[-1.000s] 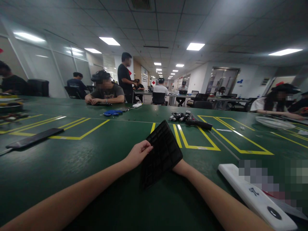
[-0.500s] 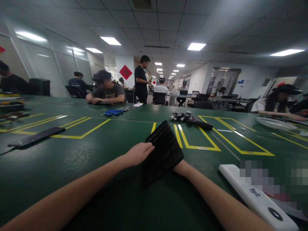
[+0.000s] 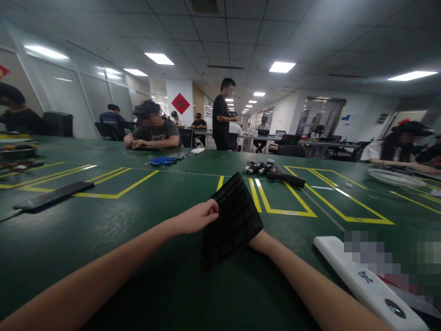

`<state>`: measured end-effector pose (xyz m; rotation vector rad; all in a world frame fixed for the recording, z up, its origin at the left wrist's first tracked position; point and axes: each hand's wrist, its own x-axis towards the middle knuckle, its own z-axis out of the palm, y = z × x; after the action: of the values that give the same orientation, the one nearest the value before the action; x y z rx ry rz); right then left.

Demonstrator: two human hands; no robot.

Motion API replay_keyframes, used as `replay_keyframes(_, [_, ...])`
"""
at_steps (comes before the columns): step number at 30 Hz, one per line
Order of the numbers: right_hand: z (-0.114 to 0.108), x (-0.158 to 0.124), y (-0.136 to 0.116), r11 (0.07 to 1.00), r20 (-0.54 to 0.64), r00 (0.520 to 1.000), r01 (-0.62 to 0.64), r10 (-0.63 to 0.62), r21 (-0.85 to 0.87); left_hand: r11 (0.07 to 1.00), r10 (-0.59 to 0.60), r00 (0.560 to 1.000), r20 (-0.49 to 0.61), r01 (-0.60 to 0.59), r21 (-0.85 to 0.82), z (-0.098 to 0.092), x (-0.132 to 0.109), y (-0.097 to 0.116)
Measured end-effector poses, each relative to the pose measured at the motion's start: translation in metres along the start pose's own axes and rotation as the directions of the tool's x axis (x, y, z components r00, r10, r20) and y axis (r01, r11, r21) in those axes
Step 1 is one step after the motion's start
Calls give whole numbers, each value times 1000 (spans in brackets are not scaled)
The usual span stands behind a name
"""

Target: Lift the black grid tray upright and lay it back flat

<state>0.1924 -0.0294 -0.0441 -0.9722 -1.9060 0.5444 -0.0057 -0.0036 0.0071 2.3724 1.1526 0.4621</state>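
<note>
A thin black panel with a grid of square cells [image 3: 237, 216] is tilted up above the green table [image 3: 138, 285] in front of me. My right hand [image 3: 259, 240] supports it from behind at its lower right edge; those fingers are hidden behind it. At the panel's left edge is my left hand [image 3: 201, 216]. Its thumb and fingers are curled together in a pinch over the gridded face. Whether anything small sits between those fingertips cannot be made out.
A white power bank [image 3: 365, 276] lies at right. A dark phone with a cable [image 3: 53, 196] is at left. Farther back lie a blue glove-like item [image 3: 162, 161], tangled black cables [image 3: 258, 166] and a black handle [image 3: 287, 178]. Yellow tape marks the table. Several people sit around.
My left fingers have curled in more and shifted slightly up and left on the panel. The panel and right hand hold nearly still. A standing person in the background moved right.
</note>
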Motion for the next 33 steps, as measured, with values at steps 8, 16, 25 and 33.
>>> replay_keyframes(8, [-1, 0, -4, 1000, 18, 1000, -2, 2, -5, 989, 43, 999, -26, -47, -139, -7, -1, 2])
replay_keyframes(16, [-2, 4, -10, 999, 72, 996, 52, -53, 16, 574, -279, 958, 72, 226, -787, 6, 7, -10])
replay_keyframes(25, [-1, 8, -11, 997, 48, 997, 51, -53, 51, 954, 35, 999, -32, -43, -296, 5, 8, -22])
replay_keyframes(33, [4, 18, -5, 994, 136, 986, 89, -98, 66, 989, 91, 988, -127, -105, -108, 5, 16, -33])
